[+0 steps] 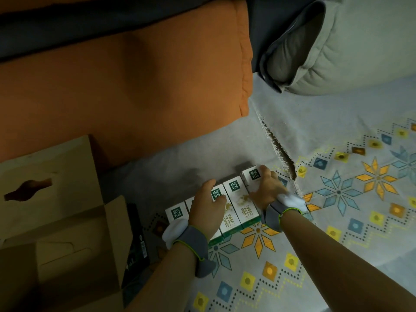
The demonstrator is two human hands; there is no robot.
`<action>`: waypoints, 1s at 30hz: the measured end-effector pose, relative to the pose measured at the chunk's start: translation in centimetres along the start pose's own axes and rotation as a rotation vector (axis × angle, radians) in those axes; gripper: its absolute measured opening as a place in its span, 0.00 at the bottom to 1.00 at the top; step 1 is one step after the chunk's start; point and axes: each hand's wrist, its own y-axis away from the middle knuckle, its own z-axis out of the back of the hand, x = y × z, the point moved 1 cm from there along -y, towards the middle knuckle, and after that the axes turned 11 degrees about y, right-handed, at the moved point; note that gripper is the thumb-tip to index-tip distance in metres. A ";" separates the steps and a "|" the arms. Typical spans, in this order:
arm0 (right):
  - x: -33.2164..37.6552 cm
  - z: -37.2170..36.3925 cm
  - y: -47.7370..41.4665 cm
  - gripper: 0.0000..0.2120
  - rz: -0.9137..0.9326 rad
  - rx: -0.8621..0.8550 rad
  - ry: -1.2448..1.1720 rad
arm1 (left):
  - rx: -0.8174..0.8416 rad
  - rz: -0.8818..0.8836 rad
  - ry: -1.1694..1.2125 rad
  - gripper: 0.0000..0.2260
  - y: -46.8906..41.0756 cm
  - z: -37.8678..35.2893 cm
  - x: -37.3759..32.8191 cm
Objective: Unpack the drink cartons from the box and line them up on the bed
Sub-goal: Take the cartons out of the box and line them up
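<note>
White cartons (239, 204) lie under both palm-down hands, left (206, 207) fingers spread, right (265, 188) gripping the end carton (252, 176).

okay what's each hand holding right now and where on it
The right hand grips the end carton of the row around its top and right side. The left hand lies flat on the middle cartons' tops; no clear grip.

A bedroom in a home, dimly lit. The view looks down on a bed covered by a pale sheet (337, 136) printed with blue and yellow stars and diamonds. Above the sheet's top left lies an orange quilt (135, 86); at its top right rests a grey pillow (337, 46). A cardboard box (56, 221) stands open at its left edge.
</note>
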 end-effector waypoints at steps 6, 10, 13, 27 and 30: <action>-0.2 -0.5 -0.2 0.39 0.014 0.081 -0.020 | 0.004 -0.004 -0.017 0.22 -0.3 -0.3 -0.2; -0.1 -0.8 0.0 0.36 0.018 0.076 -0.037 | 0.004 -0.004 -0.019 0.22 -0.3 -0.6 -0.5; 0.1 -0.5 0.3 0.35 0.031 0.079 -0.039 | 0.004 -0.017 -0.006 0.22 -0.4 -0.6 -0.7; 9.5 1.9 8.5 0.25 0.425 -0.195 -0.271 | -0.067 -0.187 0.050 0.24 3.5 3.2 -3.3; 12.2 1.1 11.4 0.22 0.595 -0.170 -0.176 | -0.115 -0.274 0.065 0.25 6.4 5.6 -3.8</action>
